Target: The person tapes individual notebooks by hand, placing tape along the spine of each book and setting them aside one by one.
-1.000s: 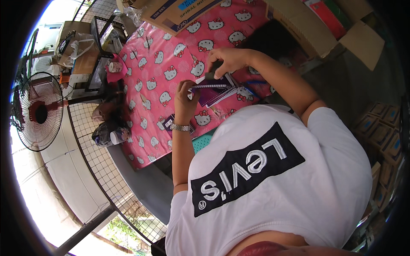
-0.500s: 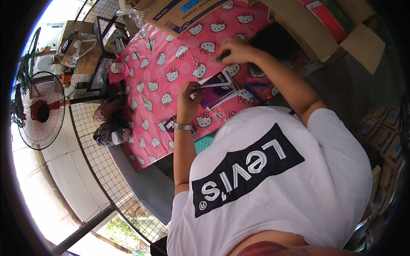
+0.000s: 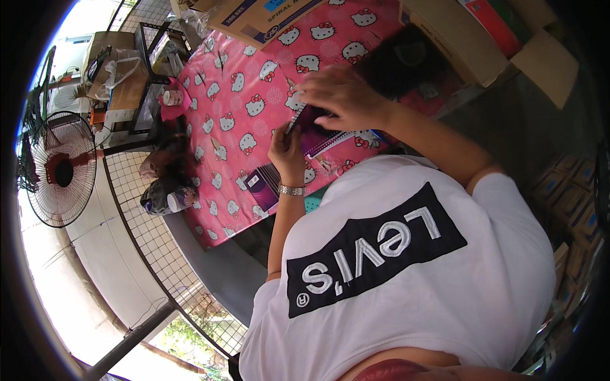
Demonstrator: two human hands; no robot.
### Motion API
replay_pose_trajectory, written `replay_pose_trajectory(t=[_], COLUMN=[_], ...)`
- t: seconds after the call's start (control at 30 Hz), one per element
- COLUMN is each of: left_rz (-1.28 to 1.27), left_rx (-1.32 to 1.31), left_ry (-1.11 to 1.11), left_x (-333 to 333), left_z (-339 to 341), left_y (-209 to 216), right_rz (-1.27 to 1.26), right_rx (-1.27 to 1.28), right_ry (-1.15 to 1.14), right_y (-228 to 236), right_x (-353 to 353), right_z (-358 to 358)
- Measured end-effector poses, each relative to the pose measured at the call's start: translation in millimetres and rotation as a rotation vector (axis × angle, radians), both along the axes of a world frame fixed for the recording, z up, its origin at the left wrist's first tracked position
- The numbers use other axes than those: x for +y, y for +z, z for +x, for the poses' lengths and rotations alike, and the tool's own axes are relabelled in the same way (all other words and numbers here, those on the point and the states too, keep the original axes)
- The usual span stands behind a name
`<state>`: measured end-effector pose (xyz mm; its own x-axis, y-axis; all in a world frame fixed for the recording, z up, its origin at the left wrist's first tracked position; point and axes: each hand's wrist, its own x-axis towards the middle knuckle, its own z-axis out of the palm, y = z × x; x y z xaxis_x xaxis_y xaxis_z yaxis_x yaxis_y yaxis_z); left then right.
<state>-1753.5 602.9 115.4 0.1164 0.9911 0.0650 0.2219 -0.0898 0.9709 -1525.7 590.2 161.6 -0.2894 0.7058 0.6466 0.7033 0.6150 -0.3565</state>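
In my left hand is a narrow pale strip with a row of dark marks along it, raised at a slant above the table. I cannot tell if it is a ruler or the edge of a notebook. My right hand reaches over from the right, its fingers curled at the strip's far end; whatever lies under the palm is hidden. Beneath both hands, a purple spiral notebook lies partly covered. More purple notebooks sit beside my left wrist.
A pink cartoon-cat cloth covers the table. Cardboard boxes stand at the far edge and the right, near a black object. At the left are a fan, a wire mesh wall and a cup.
My right hand, which held a small dark thing, has come left and nearer, over the notebook. The strip in my left hand has turned from nearly level to steeply slanted.
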Motion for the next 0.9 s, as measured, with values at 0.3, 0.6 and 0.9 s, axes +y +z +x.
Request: replay_pose_trajectory(t=[0.3,0.6,0.9], left_rz=[0.050,0.105,0.156], left_rx=[-0.014,0.148,0.084], left_ry=[0.065,0.038,0.026], left_x=[-12,-15,-6], left_z=[-4,3,-4], left_y=[-3,7,-2], right_rz=[-0.509,-0.283,-0.637], right_rx=[-0.420,-0.365,-0.132], right_ry=[0.301,0.100,-0.361], right_y=[14,17,-170], right_x=[52,40,-83], right_z=[-36,-48,26])
